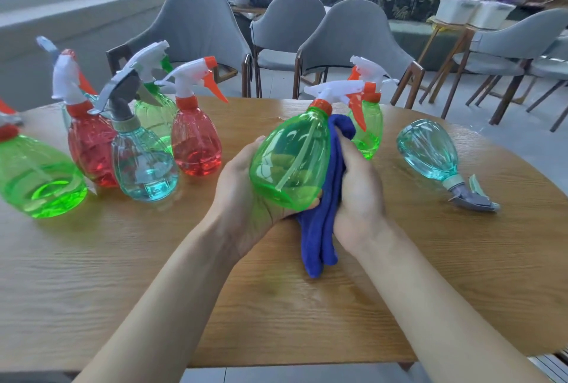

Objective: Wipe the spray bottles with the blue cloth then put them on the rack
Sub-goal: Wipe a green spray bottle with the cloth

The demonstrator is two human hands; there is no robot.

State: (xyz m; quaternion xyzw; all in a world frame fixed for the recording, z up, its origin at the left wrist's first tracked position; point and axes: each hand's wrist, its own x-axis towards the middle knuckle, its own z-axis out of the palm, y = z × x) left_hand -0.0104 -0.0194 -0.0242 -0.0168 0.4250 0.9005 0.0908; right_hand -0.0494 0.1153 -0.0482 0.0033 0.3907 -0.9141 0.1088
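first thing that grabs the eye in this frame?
The green bottle at centre, cradled by the left hand while the right hand presses the blue cloth against it. Next, the cluster of red, green and teal bottles standing left, and one teal bottle lying right.
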